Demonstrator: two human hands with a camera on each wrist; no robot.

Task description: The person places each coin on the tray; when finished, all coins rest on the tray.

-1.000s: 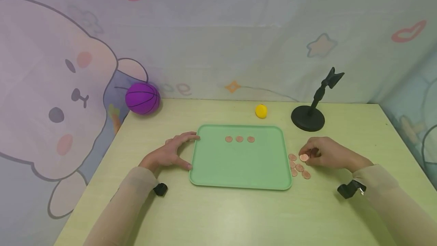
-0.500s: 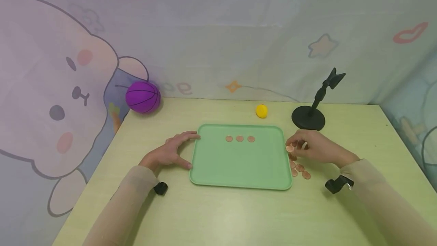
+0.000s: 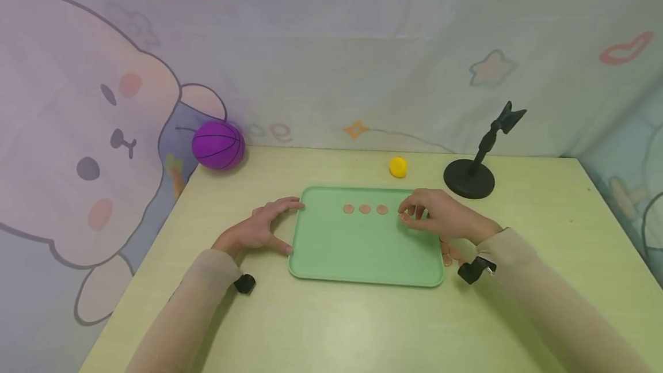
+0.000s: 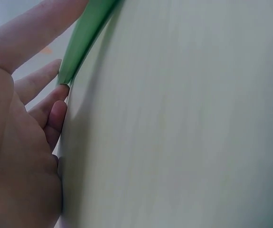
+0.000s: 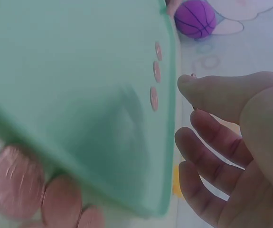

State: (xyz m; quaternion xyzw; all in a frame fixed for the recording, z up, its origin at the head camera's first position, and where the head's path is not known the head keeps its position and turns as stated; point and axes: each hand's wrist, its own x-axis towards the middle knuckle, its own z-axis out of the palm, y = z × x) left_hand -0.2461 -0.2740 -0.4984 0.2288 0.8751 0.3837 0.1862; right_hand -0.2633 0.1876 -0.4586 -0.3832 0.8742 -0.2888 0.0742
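Note:
A green tray lies on the table, with a row of three copper coins near its far edge. Over the tray's right part, my right hand pinches another copper coin between thumb and fingers, just right of that row. In the right wrist view the thumb mostly hides this coin. My left hand touches the tray's left edge with spread fingers and thumb. Several loose coins lie on the table against the tray's right side, partly covered by the right forearm in the head view.
A purple ball with black lines sits at the table's back left. Behind the tray is a small yellow object. A black stand rises at the back right. A printed cloth hangs behind the table.
My right hand has carried a coin leftward from the loose coins, across the tray's right rim, to beside the row. The left hand has stayed at the tray's edge.

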